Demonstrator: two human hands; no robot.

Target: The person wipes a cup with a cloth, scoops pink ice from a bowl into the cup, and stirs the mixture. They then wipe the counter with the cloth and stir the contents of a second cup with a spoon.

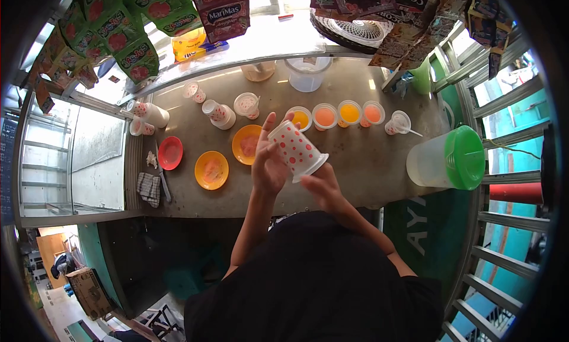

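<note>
Tilted between my two hands is a white plastic cup with red polka dots, its rim toward the lower right and its base toward the upper left. My left hand supports it from the left side, fingers pointing up along the base. At the rim, my right hand grips from below. Just beyond the cup stands a row of filled cups, among them an orange drink and a pinkish one. An orange plate and a second orange plate lie left of my left hand.
A clear container with a green lid is at the right. Left lie a red plate, a knife and a checked cloth. Stacked dotted cups stand farther back. Drink sachets hang overhead.
</note>
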